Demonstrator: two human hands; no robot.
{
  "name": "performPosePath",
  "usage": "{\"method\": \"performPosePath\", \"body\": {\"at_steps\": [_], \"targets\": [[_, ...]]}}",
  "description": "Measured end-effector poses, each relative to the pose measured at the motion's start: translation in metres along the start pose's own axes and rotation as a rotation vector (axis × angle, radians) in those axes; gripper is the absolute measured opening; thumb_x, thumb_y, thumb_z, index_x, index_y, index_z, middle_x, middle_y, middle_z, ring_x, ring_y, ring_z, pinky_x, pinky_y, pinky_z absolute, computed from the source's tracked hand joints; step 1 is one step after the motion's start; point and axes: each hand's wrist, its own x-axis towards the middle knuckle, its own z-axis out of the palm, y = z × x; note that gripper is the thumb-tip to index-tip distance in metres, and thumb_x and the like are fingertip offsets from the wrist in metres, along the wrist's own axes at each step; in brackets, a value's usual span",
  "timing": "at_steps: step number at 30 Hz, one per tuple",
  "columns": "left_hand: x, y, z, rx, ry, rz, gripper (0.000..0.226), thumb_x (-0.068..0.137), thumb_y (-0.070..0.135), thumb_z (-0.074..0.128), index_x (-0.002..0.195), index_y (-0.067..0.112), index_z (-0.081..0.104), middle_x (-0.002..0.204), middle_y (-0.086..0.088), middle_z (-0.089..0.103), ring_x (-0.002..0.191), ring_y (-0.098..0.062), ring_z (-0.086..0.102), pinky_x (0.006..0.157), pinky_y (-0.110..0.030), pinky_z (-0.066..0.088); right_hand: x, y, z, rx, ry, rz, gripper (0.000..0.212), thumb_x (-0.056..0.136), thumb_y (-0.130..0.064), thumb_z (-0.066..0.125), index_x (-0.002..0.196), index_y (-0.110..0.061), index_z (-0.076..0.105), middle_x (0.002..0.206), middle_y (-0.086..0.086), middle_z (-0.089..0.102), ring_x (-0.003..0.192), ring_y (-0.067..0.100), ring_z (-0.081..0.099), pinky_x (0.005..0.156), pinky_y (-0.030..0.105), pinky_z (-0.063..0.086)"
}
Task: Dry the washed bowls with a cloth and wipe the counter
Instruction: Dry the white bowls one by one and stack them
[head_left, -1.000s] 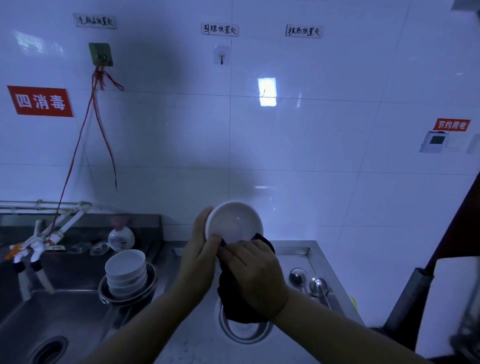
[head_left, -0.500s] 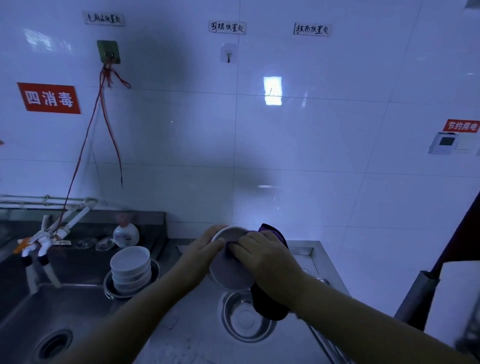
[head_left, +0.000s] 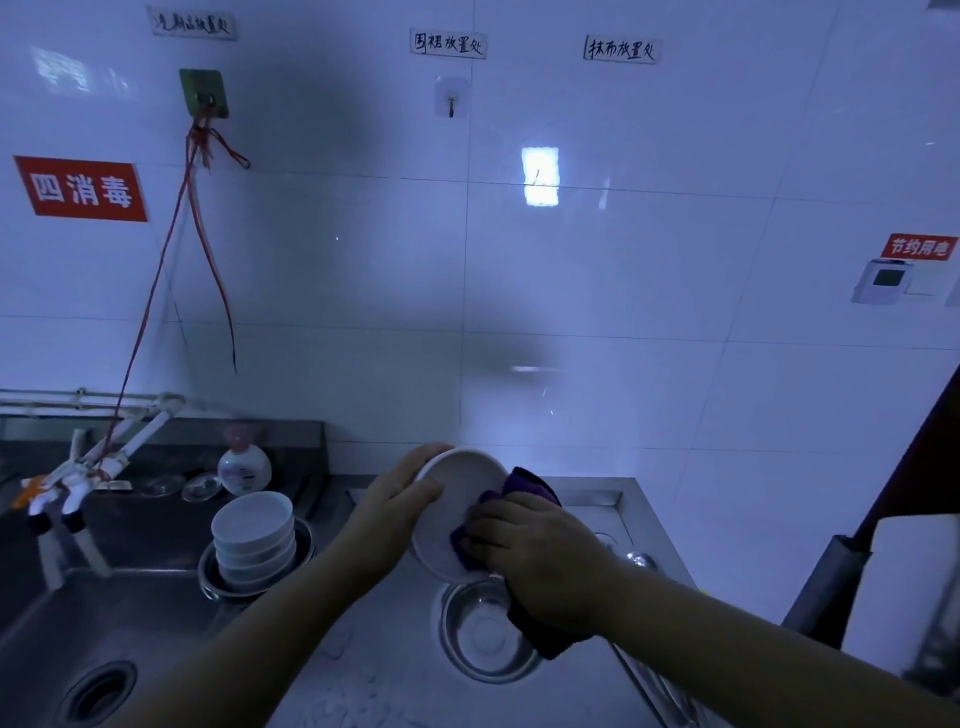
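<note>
Scanning from the far left, we see a steel sink (head_left: 62, 618) with its drain (head_left: 96, 691) low in the basin, and white taps (head_left: 78, 475) reaching out over it from pipes along the wall. A red cord (head_left: 156, 291) hangs from a green hook (head_left: 203, 93) down to those taps, beside a red sign (head_left: 80, 188). Just right of the taps stands a small round bottle (head_left: 244, 467) on the back ledge. In front of it we find a stack of white bowls (head_left: 254, 535), nested upright inside a metal basin (head_left: 208, 569) at the sink's right edge.

Moving to the middle, our left hand (head_left: 395, 509) is closed on the rim of a white bowl (head_left: 452, 514), thumb on the near face and fingers curled behind it; the bowl is held tilted on edge, raised above the steel counter (head_left: 363, 665). Our right hand (head_left: 540, 556) is clenched around a dark purple cloth (head_left: 530, 486) and presses it against the bowl's right side, with more cloth hanging below the wrist. Directly under the bowl an empty metal bowl (head_left: 488, 634) sits on the counter.

Further right, a metal spoon (head_left: 641, 560) lies on the counter behind the right forearm. On the wall at far right we see a small white control panel (head_left: 883, 280) under a red label (head_left: 918, 246).
</note>
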Motion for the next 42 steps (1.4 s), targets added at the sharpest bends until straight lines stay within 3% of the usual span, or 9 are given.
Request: {"method": "performPosePath", "body": {"at_steps": [5, 10, 18, 22, 26, 29, 34, 37, 42], "targets": [[0.008, -0.001, -0.004, -0.015, -0.140, -0.150, 0.035, 0.072, 0.024, 0.046, 0.100, 0.030, 0.067, 0.089, 0.002, 0.068, 0.075, -0.008, 0.063, 0.057, -0.020, 0.049, 0.009, 0.018, -0.004, -0.131, -0.012, -0.033, 0.030, 0.078, -0.021, 0.068, 0.108, -0.016, 0.070, 0.111, -0.003, 0.068, 0.114, 0.018, 0.054, 0.098, 0.030, 0.043], [0.014, -0.006, -0.005, -0.114, -0.126, -0.275, 0.038, 0.066, 0.020, 0.049, 0.096, 0.026, 0.073, 0.100, -0.010, 0.071, 0.094, -0.027, 0.065, 0.084, -0.041, 0.050, 0.019, 0.016, -0.007, -0.114, -0.005, -0.035, 0.035, 0.080, -0.022, 0.068, 0.115, -0.016, 0.066, 0.121, -0.003, 0.064, 0.120, 0.019, 0.052, 0.098, 0.033, 0.044], [0.018, -0.004, -0.008, -0.041, -0.009, -0.253, 0.048, 0.065, 0.022, 0.047, 0.108, 0.010, 0.065, 0.106, -0.024, 0.064, 0.100, -0.045, 0.057, 0.078, -0.051, 0.048, 0.011, 0.006, -0.004, 0.016, -0.083, 0.134, 0.029, 0.087, -0.019, 0.057, 0.112, -0.011, 0.067, 0.112, 0.002, 0.068, 0.110, 0.022, 0.055, 0.100, 0.039, 0.042], [0.016, -0.003, -0.003, 0.027, 0.035, -0.254, 0.050, 0.065, 0.030, 0.046, 0.110, 0.012, 0.060, 0.108, -0.018, 0.060, 0.098, -0.037, 0.057, 0.082, -0.048, 0.050, 0.009, -0.015, 0.005, 0.118, -0.041, 0.173, 0.023, 0.078, -0.018, 0.068, 0.100, -0.013, 0.071, 0.098, 0.001, 0.071, 0.095, 0.020, 0.062, 0.087, 0.037, 0.050], [0.015, -0.009, -0.004, 0.079, -0.029, -0.380, 0.046, 0.067, 0.034, 0.044, 0.108, 0.017, 0.057, 0.105, -0.018, 0.059, 0.088, -0.033, 0.058, 0.062, -0.034, 0.048, 0.004, -0.015, 0.009, 0.088, 0.009, 0.120, 0.018, 0.075, -0.028, 0.077, 0.091, -0.022, 0.071, 0.090, -0.006, 0.071, 0.085, 0.012, 0.064, 0.078, 0.028, 0.054], [0.019, -0.010, -0.013, 0.148, -0.170, -0.499, 0.022, 0.090, 0.038, 0.048, 0.106, 0.024, 0.055, 0.100, -0.015, 0.062, 0.082, -0.027, 0.062, 0.061, -0.036, 0.054, -0.002, -0.005, 0.010, 0.118, -0.062, 0.144, 0.022, 0.073, -0.023, 0.080, 0.092, -0.021, 0.071, 0.091, -0.004, 0.071, 0.089, 0.013, 0.065, 0.082, 0.031, 0.055], [0.014, -0.014, -0.030, 0.864, -0.298, 0.007, 0.054, 0.089, 0.047, 0.050, 0.138, 0.031, 0.035, 0.133, 0.013, 0.043, 0.121, -0.002, 0.035, 0.099, -0.024, 0.032, -0.004, 0.009, 0.008, 0.325, -0.136, 0.262, 0.016, 0.086, -0.017, 0.065, 0.101, -0.012, 0.069, 0.103, 0.004, 0.068, 0.104, 0.018, 0.057, 0.096, 0.028, 0.036], [0.009, -0.008, -0.028, 1.081, -0.455, 0.338, 0.037, 0.087, 0.043, 0.051, 0.124, 0.037, 0.052, 0.129, 0.018, 0.051, 0.126, 0.005, 0.026, 0.107, -0.023, 0.016, -0.001, 0.013, 0.005, 0.381, -0.152, 0.244, 0.016, 0.087, -0.015, 0.063, 0.101, -0.010, 0.069, 0.102, 0.006, 0.067, 0.101, 0.019, 0.056, 0.094, 0.025, 0.032], [0.007, -0.005, -0.026, 1.038, -0.405, 0.278, 0.014, 0.086, 0.031, 0.060, 0.099, 0.027, 0.063, 0.097, 0.010, 0.061, 0.087, -0.001, 0.052, 0.073, -0.012, 0.036, -0.001, 0.018, -0.005, 0.414, -0.016, 0.283, 0.023, 0.085, -0.013, 0.066, 0.108, -0.013, 0.067, 0.103, 0.002, 0.066, 0.099, 0.011, 0.053, 0.090, 0.016, 0.034]]}}
